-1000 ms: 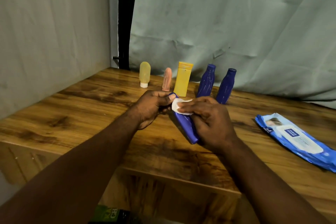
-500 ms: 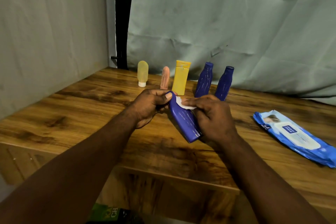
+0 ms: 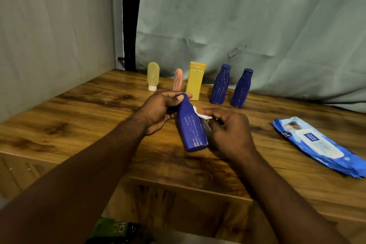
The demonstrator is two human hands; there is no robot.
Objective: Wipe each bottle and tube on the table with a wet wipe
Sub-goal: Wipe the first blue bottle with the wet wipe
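A blue bottle (image 3: pixel 191 128) is tilted over the middle of the wooden table (image 3: pixel 79 117), its cap pointing away. My left hand (image 3: pixel 158 111) grips its neck and cap end. My right hand (image 3: pixel 229 132) pinches a small white wet wipe (image 3: pixel 202 114) against the bottle's right shoulder. Along the back stand a pale yellow tube (image 3: pixel 153 76), a pink tube (image 3: pixel 177 79), a yellow bottle (image 3: pixel 195 81) and two more blue bottles (image 3: pixel 220 84) (image 3: pixel 242 88), all upright.
A blue pack of wet wipes (image 3: pixel 316 144) lies flat at the right of the table. Grey cloth hangs behind and to the left. A green and black package (image 3: pixel 116 230) shows below the table's front edge.
The bottle has turned so more of its scuffed side faces me. My right hand with the wipe has slid off the top to the bottle's right shoulder.
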